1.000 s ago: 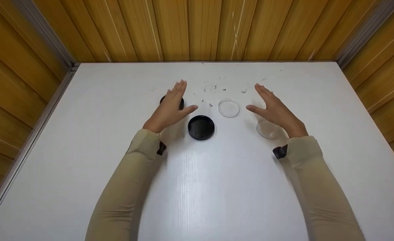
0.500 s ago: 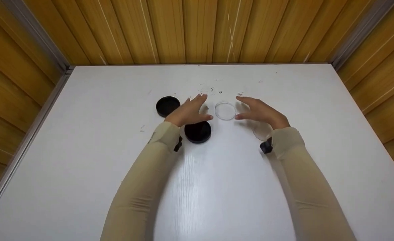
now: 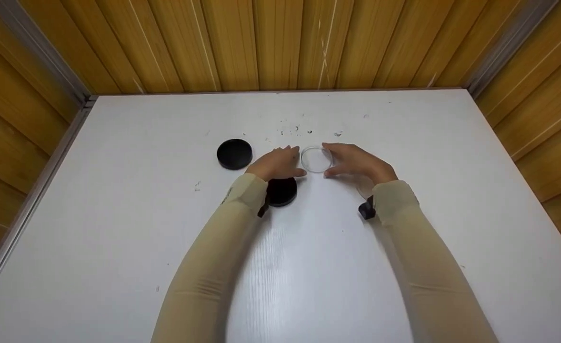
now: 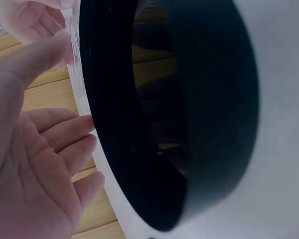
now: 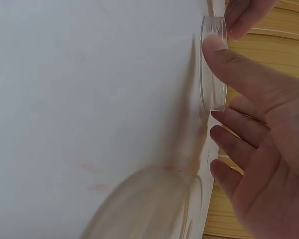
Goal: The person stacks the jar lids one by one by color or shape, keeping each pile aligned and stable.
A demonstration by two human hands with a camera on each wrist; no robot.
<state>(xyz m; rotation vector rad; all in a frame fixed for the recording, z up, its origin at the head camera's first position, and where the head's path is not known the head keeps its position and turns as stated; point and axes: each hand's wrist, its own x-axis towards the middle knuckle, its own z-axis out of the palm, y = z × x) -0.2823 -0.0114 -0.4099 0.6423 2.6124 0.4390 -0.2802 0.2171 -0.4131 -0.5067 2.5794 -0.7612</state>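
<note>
A clear petri dish (image 3: 316, 159) lies on the white table between both hands. My left hand (image 3: 276, 164) is at its left edge, fingers and thumb spread apart. Around its right edge are the thumb and fingers of my right hand (image 3: 356, 162); in the right wrist view the thumb overlaps the clear dish (image 5: 213, 92). Whether either hand touches the rim, I cannot tell. Beneath my left wrist sits a round black dish (image 3: 283, 193), partly hidden, which looms large in the left wrist view. A second clear dish (image 3: 364, 189) is mostly covered by my right hand and wrist.
Another round black dish (image 3: 234, 154) lies to the left of my left hand. Small dark marks (image 3: 296, 128) dot the table (image 3: 309, 286) behind the clear dish. Wood-patterned panels (image 3: 280, 47) rise at the back and both sides.
From wide apart, both hands have come inward and lowered to either side of the clear dish. The far black dish is now uncovered. The dishes stay in place; the head view shifts slightly.
</note>
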